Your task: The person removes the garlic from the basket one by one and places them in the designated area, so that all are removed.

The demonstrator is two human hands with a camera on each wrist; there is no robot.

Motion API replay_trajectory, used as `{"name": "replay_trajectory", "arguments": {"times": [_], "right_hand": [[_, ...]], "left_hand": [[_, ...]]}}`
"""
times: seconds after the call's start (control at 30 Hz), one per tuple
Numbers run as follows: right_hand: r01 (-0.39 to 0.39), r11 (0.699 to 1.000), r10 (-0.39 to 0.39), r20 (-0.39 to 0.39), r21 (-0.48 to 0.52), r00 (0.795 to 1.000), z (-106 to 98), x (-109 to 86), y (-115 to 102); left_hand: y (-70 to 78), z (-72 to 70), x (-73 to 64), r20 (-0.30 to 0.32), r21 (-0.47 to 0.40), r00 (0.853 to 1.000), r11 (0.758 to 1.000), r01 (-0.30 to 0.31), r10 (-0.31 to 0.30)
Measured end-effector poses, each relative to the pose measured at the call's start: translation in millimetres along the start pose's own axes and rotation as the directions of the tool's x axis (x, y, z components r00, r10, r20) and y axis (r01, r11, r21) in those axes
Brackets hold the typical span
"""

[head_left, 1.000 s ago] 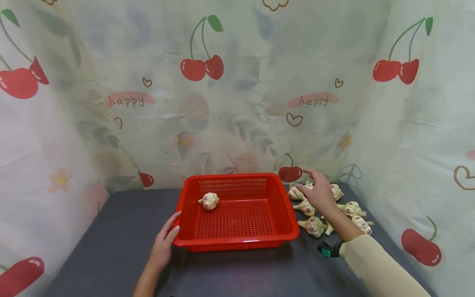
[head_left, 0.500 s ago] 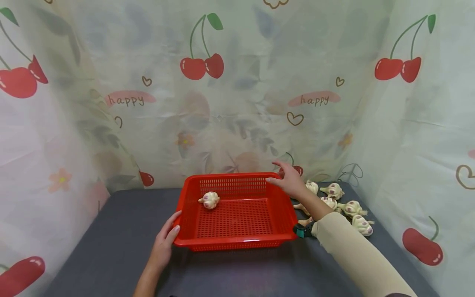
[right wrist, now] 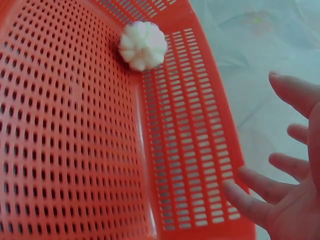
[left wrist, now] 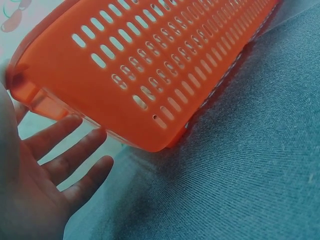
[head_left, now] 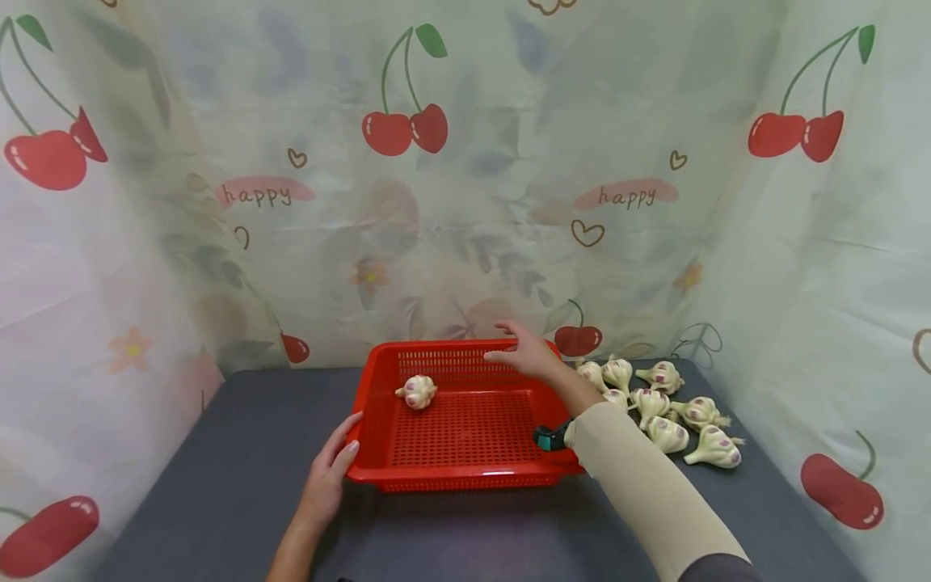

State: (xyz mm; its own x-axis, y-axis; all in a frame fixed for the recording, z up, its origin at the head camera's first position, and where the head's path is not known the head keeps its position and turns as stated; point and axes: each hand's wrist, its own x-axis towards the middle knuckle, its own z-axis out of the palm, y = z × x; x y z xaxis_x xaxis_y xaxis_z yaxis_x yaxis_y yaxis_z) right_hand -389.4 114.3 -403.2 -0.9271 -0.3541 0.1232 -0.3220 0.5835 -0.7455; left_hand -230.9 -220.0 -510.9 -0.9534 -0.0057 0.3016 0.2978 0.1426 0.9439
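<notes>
A red plastic basket (head_left: 465, 473) stands on the dark tabletop, with one garlic bulb (head_left: 418, 392) at its back left inside. My left hand (head_left: 323, 473) holds the basket's left rim, thumb over the edge. In the left wrist view its other fingers (left wrist: 75, 160) reach under the rim beside the slotted wall. My right hand (head_left: 529, 354) hovers at the basket's back right, fingers spread and holding nothing. In the right wrist view its fingertips overlap the basket rim, while the garlic bulb (right wrist: 143, 46) lies farther off by the wall.
Several garlic bulbs (head_left: 650, 404) lie in a loose group on the table right of the basket, partly behind the right forearm. A cherry-printed curtain (head_left: 465, 202) encloses the table's back and sides. A dark wrist strap (head_left: 550, 437) sits at the right wrist.
My right hand has moved left, from over the garlic group to above the basket's back right, still without a bulb. The left hand stays at the rim. The head view has shifted slightly.
</notes>
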Motion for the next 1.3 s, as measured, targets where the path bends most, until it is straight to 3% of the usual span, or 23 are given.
{"name": "replay_trajectory", "arguments": {"times": [0.2,0.37,0.6,0.83,1.13,1.3], "right_hand": [[-0.011,0.999,0.012,0.031,-0.032,0.999,25.8,8.0,4.0],[-0.035,0.999,0.035,0.058,0.003,0.998,48.6,11.9,-1.8],[0.01,1.0,-0.008,0.109,-0.02,0.994,76.5,21.3,-9.4],[0.053,0.999,-0.053,0.173,0.005,0.984,89.9,28.3,-19.6],[0.123,0.989,-0.094,0.3,-0.079,0.949,107.4,36.2,-30.2],[0.11,0.983,-0.044,0.389,-0.149,0.92,114.6,37.5,-34.4]], "left_hand": [[-3.8,3.3,-4.2,0.001,-0.006,1.0,1.0,0.011,-0.011],[-6.3,3.6,-6.5,-0.012,-0.024,1.0,1.0,0.009,-0.009],[-4.6,1.9,-4.1,-0.005,-0.02,1.0,1.0,-0.003,0.003],[-3.5,0.9,-2.6,-0.004,-0.026,1.0,1.0,-0.007,0.007],[-3.4,-0.3,-1.6,0.004,-0.027,1.0,1.0,-0.012,0.012],[-2.8,-0.8,-0.4,-0.002,-0.004,1.0,1.0,-0.012,0.012]]}}
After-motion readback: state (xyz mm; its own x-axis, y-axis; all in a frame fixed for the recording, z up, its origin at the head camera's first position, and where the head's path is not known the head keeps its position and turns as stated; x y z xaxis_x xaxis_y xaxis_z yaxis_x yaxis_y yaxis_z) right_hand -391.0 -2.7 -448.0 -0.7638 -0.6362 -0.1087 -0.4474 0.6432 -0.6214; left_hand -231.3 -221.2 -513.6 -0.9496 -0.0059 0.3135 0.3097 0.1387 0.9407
